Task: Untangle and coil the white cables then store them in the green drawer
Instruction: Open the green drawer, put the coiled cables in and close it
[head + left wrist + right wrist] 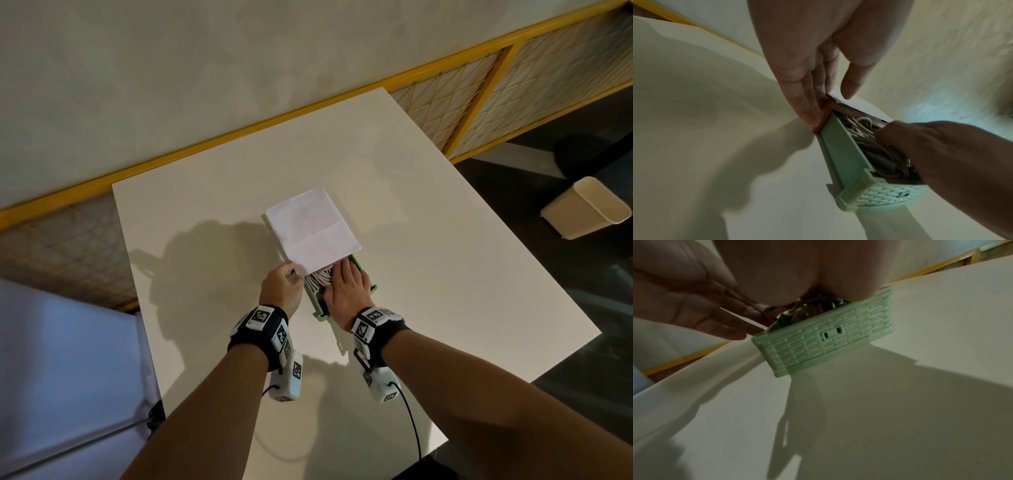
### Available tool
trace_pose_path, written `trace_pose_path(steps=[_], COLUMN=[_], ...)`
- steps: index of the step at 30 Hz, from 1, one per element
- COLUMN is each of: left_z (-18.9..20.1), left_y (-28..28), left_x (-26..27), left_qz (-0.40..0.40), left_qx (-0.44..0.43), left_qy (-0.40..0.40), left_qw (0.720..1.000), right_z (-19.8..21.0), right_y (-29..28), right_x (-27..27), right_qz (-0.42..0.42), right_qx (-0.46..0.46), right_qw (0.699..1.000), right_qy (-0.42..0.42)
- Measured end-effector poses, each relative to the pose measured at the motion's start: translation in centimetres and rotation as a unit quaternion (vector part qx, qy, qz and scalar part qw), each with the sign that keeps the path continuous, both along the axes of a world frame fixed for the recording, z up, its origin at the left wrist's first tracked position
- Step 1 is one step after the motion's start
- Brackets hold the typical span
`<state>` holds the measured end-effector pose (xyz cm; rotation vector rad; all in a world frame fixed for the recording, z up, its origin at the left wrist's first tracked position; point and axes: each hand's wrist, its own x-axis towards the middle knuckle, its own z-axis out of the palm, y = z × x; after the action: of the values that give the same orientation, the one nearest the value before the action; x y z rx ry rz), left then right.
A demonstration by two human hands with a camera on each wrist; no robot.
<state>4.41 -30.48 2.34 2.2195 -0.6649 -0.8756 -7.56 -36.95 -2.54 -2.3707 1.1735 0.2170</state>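
- Head view shows the right hand [346,291] lying flat, fingers straight and together, palm down on the white cables [318,278] inside the green drawer [371,286].
- Left hand [281,286] sits just left of the drawer, at the near left corner of the white case [313,229]; in the left wrist view its fingers [797,91] are straight and pressed against the case's side, thumb resting on the top edge.
- Left wrist view alone shows the cables [861,129] looped in a bundle within the drawer [842,146], which is pulled partway out of the case towards the near side.
- Right wrist view alone shows the drawer's woven-pattern front [826,340] with two small slots, the palm over its open top.
- Both hands are slightly apart, with the drawer's left wall between them.
- Case and drawer stand near the middle of the white table [445,257]; a beige bin [587,209] stands on the floor, far right.
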Motion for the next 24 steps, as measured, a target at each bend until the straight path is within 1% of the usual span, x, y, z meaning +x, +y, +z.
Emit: trace_pose_path(steps=[2, 5, 7, 10, 12, 14, 16, 18, 22, 24], left_z=[0.1, -0.2, -0.4, -0.2, 0.0, 0.0, -0.2, -0.3, -0.3, -0.3], left_y=[0.1, 0.3, 0.4, 0.4, 0.4, 0.4, 0.5, 0.6, 0.7, 0.7], left_x=[-0.1, 0.0, 0.2, 0.4, 0.3, 0.3, 0.2, 0.2, 0.2, 0.4], left_qz=[0.001, -0.006, -0.008, -0.010, -0.004, 0.000, -0.003, -0.006, -0.017, -0.029], left_qx=[0.000, 0.002, -0.002, -0.006, -0.020, -0.026, -0.022, -0.013, -0.020, -0.025], left_qy=[0.006, 0.007, 0.016, 0.012, 0.016, 0.016, 0.017, 0.016, 0.020, 0.015], left_qw=[1.000, 1.000, 1.000, 1.000, 1.000, 1.000, 1.000, 1.000, 0.999, 0.999], right_z=[-0.2, 0.0, 0.3, 0.7, 1.0, 1.2, 1.2, 1.2, 1.2, 1.0], right_y=[0.1, 0.3, 0.1, -0.3, -0.1, 0.1, 0.3, 0.4, 0.2, -0.3], right_x=[-0.3, -0.6, -1.0, -2.2, -2.8, -3.0, -2.8, -2.3, -1.0, -0.4], right_qz=[0.010, 0.022, 0.029, 0.068, 0.102, 0.126, 0.140, 0.141, 0.136, 0.132], right_qx=[-0.009, 0.005, 0.004, -0.016, -0.029, -0.048, -0.058, -0.053, -0.023, -0.006], right_qw=[1.000, 1.000, 0.999, 0.996, 0.993, 0.991, 0.988, 0.987, 0.988, 0.990], right_qy=[0.001, -0.005, -0.030, -0.054, -0.043, -0.010, 0.031, 0.052, 0.064, 0.053])
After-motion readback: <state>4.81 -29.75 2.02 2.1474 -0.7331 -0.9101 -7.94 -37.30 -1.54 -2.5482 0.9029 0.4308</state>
